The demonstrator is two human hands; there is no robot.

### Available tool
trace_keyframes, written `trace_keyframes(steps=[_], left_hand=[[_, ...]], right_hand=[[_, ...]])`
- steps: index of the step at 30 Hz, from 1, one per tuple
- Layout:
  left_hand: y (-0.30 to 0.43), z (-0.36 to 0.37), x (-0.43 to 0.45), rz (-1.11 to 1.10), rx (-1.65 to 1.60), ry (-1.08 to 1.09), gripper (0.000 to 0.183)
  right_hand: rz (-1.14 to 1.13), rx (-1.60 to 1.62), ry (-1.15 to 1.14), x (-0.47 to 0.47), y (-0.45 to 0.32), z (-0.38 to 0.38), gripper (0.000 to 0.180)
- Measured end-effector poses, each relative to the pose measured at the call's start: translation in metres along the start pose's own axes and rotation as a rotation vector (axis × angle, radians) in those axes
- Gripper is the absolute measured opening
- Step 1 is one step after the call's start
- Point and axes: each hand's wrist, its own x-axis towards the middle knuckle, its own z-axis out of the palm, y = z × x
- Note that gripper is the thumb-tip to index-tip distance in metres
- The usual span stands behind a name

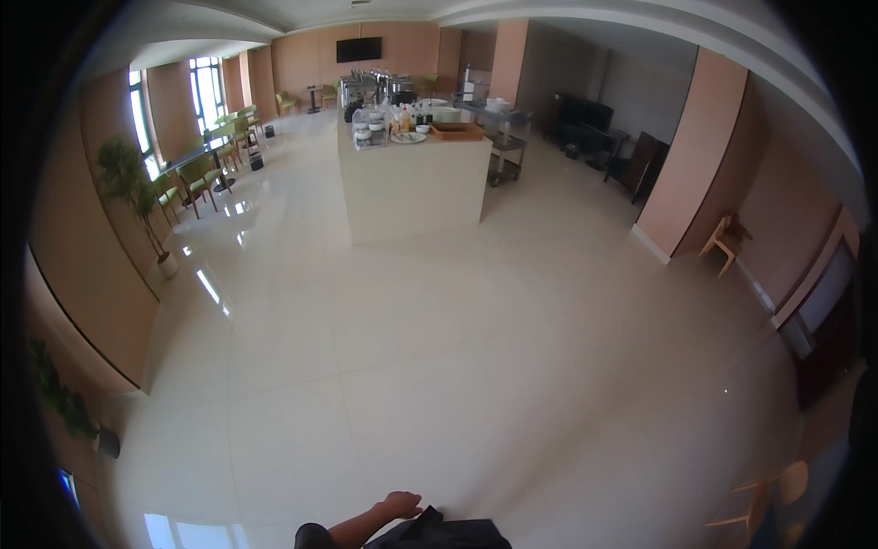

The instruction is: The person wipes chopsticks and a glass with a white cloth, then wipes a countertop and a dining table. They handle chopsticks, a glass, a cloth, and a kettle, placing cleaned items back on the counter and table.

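My left hand (401,505) reaches in at the bottom of the view, bare-armed below a dark short sleeve. Its fingers point to the right, next to a peak of black fabric (446,534), which may be my own clothing. Whether the fingers hold anything is too small to see. My right hand is out of view. Before me, across a glossy tiled floor (411,329), stands a pale serving counter (415,189). On it are a brown wooden tray (457,131), a white plate (408,138), several bottles and a clear case of stacked bowls (370,130).
A metal trolley (506,147) stands against the counter's right side. Green chairs (200,180) and tables line the windows at left, near a potted tree (167,264). A pink pillar (693,158) and wooden chair (725,240) are at right; another chair (758,504) is lower right.
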Motion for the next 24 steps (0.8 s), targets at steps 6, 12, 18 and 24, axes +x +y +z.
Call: trace_keyframes(steps=[6,12,18,24], left_hand=[[0.019,-0.128,0.141,0.05,0.02,0.022,0.048],[0.028,-0.262,0.266,-0.093,-0.019,0.016,0.048],[0.04,-0.412,0.356,-0.183,-0.211,0.095,0.056],[0.006,-0.524,0.492,-0.184,-0.146,0.027,0.05]], right_hand=[[0.117,-0.074,-0.071,0.073,0.072,-0.082,0.037],[-0.134,-0.101,0.004,0.336,0.068,-0.19,0.038],[-0.34,0.006,0.187,0.597,-0.094,-0.415,0.042],[-0.362,0.088,0.358,0.764,-0.202,-0.586,0.04]])
